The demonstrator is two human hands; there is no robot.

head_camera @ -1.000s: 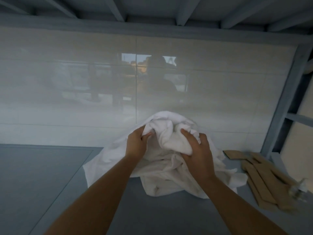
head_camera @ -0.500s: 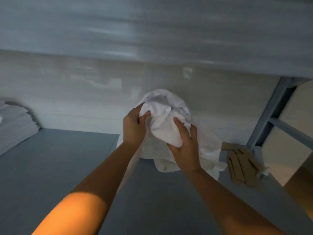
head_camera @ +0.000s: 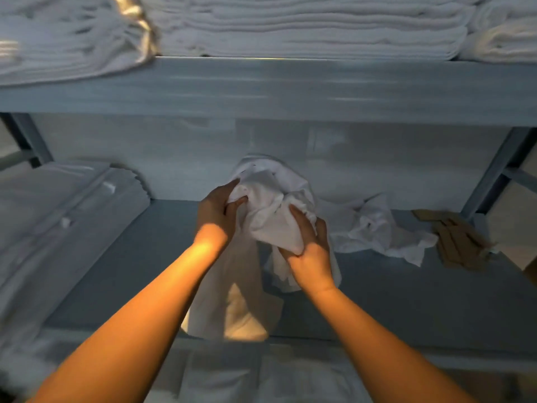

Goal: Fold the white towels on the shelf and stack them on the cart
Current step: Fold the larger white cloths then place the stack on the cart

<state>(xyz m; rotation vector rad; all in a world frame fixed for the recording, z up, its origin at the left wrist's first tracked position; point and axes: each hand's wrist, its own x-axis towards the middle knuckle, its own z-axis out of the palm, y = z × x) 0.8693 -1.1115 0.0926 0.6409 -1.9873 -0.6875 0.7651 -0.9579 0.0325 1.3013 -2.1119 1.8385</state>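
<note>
A crumpled white towel [head_camera: 270,210] is lifted above the grey shelf [head_camera: 406,295], its lower end hanging down past the shelf's front edge. My left hand [head_camera: 216,212] grips the bunched cloth on its left side. My right hand [head_camera: 309,245] grips it lower on the right. A second crumpled white towel [head_camera: 374,231] lies on the shelf just right of my hands. No cart is in view.
Folded white linen [head_camera: 58,219] is stacked at the shelf's left. Stacks of folded towels [head_camera: 305,24] fill the shelf above. Brown cardboard pieces [head_camera: 456,242] lie at the right by the grey upright post [head_camera: 491,170]. More white cloth [head_camera: 261,376] shows on the level below.
Both hands have pulled the towel up and toward the front edge, so it has come apart from the other towel left on the shelf. The view has drawn back, showing the upper shelf.
</note>
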